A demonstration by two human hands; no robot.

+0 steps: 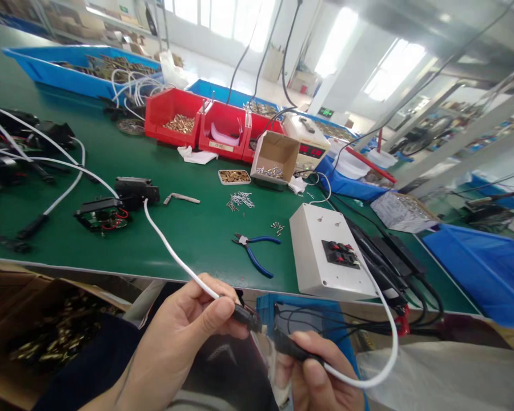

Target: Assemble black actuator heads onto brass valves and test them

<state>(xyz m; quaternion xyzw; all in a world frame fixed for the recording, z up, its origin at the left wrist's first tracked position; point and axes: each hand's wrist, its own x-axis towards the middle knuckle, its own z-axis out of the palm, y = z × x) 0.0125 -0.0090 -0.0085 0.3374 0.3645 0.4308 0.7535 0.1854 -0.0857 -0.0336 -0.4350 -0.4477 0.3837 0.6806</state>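
My left hand [184, 331] pinches the black plug end [245, 317] of a white cable [167, 242] that runs back across the green table to a black module [136, 191]. My right hand [314, 374] grips a second black connector [289, 345] on a white cable [388, 337] that loops up to the white test box [325, 251]. The two connector ends face each other a short gap apart, below the table's front edge.
Blue-handled pliers [257, 251] and loose screws [240, 200] lie mid-table. Red bins [197, 120], a small cardboard box [276, 157] and blue trays [75, 68] stand behind. An open circuit module [103, 214] and more cabled units lie left. A carton of brass parts [55, 334] sits lower left.
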